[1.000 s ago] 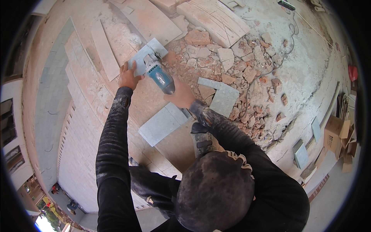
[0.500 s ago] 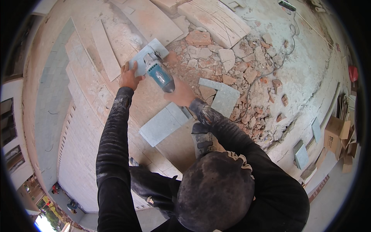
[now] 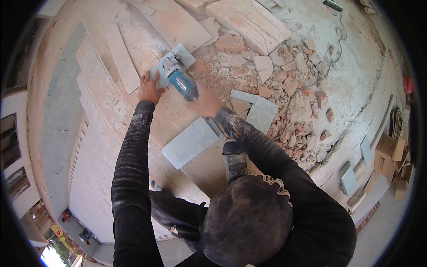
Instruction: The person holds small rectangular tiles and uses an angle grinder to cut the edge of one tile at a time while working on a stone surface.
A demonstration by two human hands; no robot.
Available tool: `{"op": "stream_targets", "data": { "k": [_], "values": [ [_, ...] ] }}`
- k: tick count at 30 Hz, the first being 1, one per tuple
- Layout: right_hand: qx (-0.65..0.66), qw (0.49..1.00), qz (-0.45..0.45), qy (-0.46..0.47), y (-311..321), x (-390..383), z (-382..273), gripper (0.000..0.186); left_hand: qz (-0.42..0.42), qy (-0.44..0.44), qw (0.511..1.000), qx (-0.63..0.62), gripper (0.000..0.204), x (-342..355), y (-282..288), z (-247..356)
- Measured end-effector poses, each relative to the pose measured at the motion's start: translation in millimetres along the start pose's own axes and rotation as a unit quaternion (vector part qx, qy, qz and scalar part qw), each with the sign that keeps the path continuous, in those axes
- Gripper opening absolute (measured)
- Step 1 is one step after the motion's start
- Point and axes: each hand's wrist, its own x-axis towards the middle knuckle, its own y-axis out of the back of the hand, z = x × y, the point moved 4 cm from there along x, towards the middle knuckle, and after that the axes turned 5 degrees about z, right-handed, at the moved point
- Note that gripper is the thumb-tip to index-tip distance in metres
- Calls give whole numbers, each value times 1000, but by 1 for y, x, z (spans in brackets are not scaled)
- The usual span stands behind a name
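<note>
A teal angle grinder [image 3: 181, 84] is in my right hand [image 3: 205, 103], which wraps round the rear of its body and looks slightly blurred. The grinder's head and disc lie over a pale grey tile [image 3: 185, 52]; whether the disc touches it I cannot tell. At the tile's near left end, my left hand [image 3: 151, 91] grips it, thumb apart from the fingers. Nearer to me lies a larger grey tile [image 3: 189, 143]. An L-shaped grey tile piece [image 3: 262, 111] rests on the rubble to the right of my right hand.
Broken brick and concrete rubble [image 3: 291, 75] spreads right of the work spot. Long stone slabs [image 3: 249, 22] lie beyond it, and a narrow board [image 3: 121, 58] lies left. A cord [image 3: 327, 73] crosses the right-hand floor. Cardboard boxes [image 3: 386, 153] stand far right.
The grinder and my right hand have shifted slightly left and away from me over the tile. My left hand keeps its place on the tile.
</note>
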Motion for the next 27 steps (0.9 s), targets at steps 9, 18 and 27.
{"op": "stream_targets", "data": {
  "k": [9, 18, 27],
  "values": [
    [20, 1000, -8, -22, 3, 9, -13, 67, -12, 8, 1000, 6, 81, -1, 5, 4],
    [0, 1000, -2, -21, -5, 30, -16, 60, -12, 12, 1000, -3, 80, -1, 6, 6],
    [-18, 1000, 0, -16, -12, 46, -21, 68, -3, -3, 1000, -4, 79, 1, 3, 2]
  ]
}}
